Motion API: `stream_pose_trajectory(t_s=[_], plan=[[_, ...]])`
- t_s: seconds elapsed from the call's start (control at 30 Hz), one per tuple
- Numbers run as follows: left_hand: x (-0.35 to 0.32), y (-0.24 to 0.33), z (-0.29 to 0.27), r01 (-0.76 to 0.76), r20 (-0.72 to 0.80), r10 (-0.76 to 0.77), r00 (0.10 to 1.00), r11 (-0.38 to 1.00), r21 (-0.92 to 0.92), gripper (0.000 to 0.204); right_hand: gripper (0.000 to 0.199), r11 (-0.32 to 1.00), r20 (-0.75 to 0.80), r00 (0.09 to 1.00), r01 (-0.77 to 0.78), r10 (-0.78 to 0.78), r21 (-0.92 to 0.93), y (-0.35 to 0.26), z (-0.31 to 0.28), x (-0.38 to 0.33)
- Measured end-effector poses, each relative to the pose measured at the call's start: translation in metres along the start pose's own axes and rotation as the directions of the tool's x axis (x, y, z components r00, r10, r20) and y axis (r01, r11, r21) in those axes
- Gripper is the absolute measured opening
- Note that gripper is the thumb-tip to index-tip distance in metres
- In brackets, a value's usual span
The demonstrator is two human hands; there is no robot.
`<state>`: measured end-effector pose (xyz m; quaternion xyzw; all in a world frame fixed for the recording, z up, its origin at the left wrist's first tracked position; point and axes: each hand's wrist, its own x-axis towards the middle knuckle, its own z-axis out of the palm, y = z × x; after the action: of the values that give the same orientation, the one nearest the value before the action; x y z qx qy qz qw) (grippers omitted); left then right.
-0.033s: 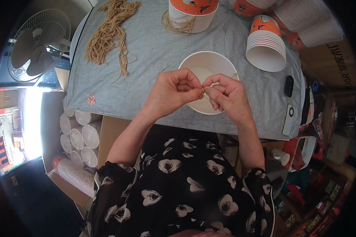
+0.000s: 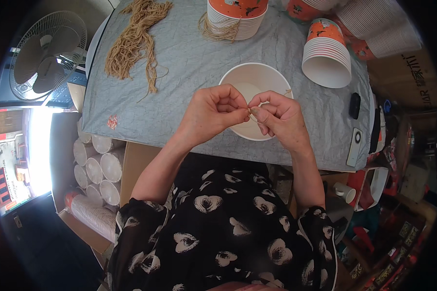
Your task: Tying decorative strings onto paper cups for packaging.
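Observation:
Both my hands meet over a white paper bucket [image 2: 255, 71], which stands on the table with its opening facing up. My left hand [image 2: 213, 110] is closed in a pinch, thumb against index finger. Opposite it, my right hand [image 2: 280, 119] pinches too, its fingertips touching the left ones. A small tan bit of twine [image 2: 249, 111] shows between the fingertips; most of it is hidden by the fingers. On the bucket's right rim sits a small twine knot [image 2: 289, 91]. The near part of the bucket is partly covered by my hands.
A bundle of loose tan twine [image 2: 131, 48] lies at the far left. Stacked orange-and-white buckets [image 2: 238, 22] stand at the back, twine hanging on them. Another bucket stack [image 2: 327, 60] lies at right, near a black device [image 2: 355, 105] and a pale remote [image 2: 355, 147]. Red-white scraps [image 2: 112, 121] lie left.

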<state>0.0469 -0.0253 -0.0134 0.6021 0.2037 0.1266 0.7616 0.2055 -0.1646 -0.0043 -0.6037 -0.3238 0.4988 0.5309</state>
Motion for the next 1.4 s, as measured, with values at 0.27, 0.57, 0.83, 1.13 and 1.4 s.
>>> stream_pose_trajectory(t_s=[0.27, 0.57, 0.83, 1.13, 1.4], plan=[[-0.005, -0.004, 0.013, -0.044, -0.127, 0.047, 0.991, 0.999, 0.030, 0.012, 0.007, 0.993, -0.033, 0.993, 0.112, -0.113, -0.021, 0.005, 0.009, -0.002], [-0.003, -0.008, 0.008, -0.022, -0.099, 0.019, 0.995, 0.999, -0.029, 0.017, 0.007, 0.993, -0.121, 0.985, 0.121, -0.121, -0.010, 0.012, 0.011, -0.003], [-0.001, -0.008, 0.005, 0.013, -0.072, -0.022, 0.997, 0.992, -0.128, 0.012, 0.016, 0.996, -0.091, 0.992, 0.093, -0.092, 0.014, 0.002, 0.003, -0.004], [-0.001, -0.005, 0.004, 0.026, -0.035, -0.032, 0.999, 0.989, -0.143, 0.011, 0.012, 0.990, -0.093, 0.986, 0.138, -0.136, 0.009, 0.007, 0.006, -0.001], [-0.002, -0.007, 0.002, 0.059, -0.004, -0.061, 0.998, 0.972, -0.228, 0.026, 0.012, 0.991, -0.184, 0.974, 0.134, -0.130, 0.011, 0.010, 0.010, -0.003]])
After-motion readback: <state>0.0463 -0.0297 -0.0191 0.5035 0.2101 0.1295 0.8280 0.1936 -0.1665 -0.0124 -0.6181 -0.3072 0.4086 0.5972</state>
